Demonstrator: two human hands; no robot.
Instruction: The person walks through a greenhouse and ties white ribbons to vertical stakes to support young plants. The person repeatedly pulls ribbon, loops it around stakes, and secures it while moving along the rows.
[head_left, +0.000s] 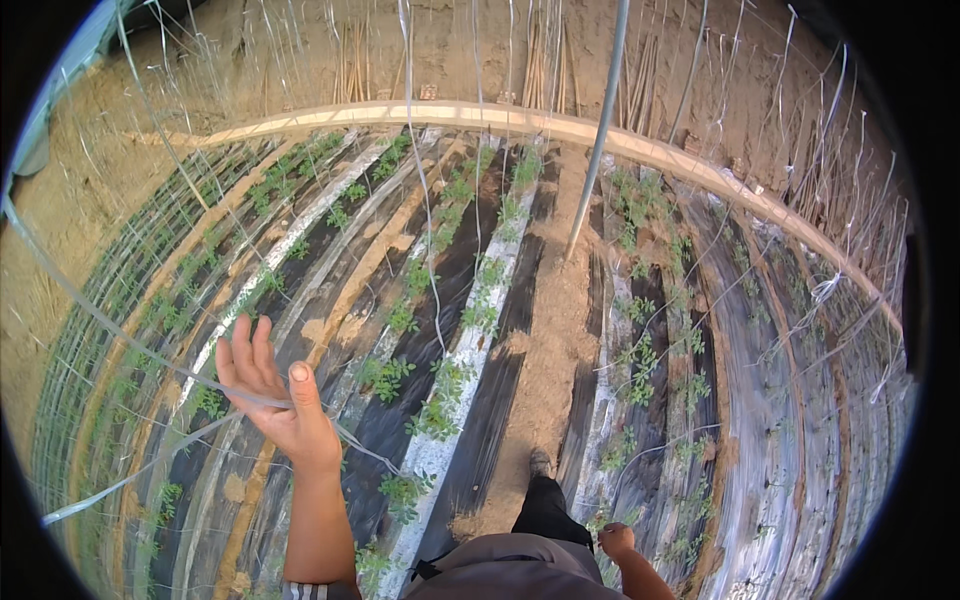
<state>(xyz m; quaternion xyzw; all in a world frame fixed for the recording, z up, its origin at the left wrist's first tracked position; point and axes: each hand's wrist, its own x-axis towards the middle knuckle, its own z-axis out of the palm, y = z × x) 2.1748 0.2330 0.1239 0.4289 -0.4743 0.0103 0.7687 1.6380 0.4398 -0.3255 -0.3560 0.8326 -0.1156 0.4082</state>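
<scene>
My left hand (279, 401) is raised over the plant rows on the left, palm up and fingers spread. A pale plastic twine (135, 345) runs in from the upper left and crosses the palm behind the raised thumb. Another strand (142, 474) trails from the hand towards the lower left. Below are young green plants (386, 377) growing through a strip of black and whitish plastic mulch film (469, 341). Down beside my right hip hangs my right hand (616, 540), its fingers curled; whether they hold anything is hidden.
My shoe (540, 463) is on a bare soil path (551, 337) between film-covered rows. A slanted metal pole (600, 135) rises from that path. Hanging twines (427, 202) drop among the plants. A pale curb (480, 114) and an earthen wall (465, 45) with leaning canes (536, 67) close the far end.
</scene>
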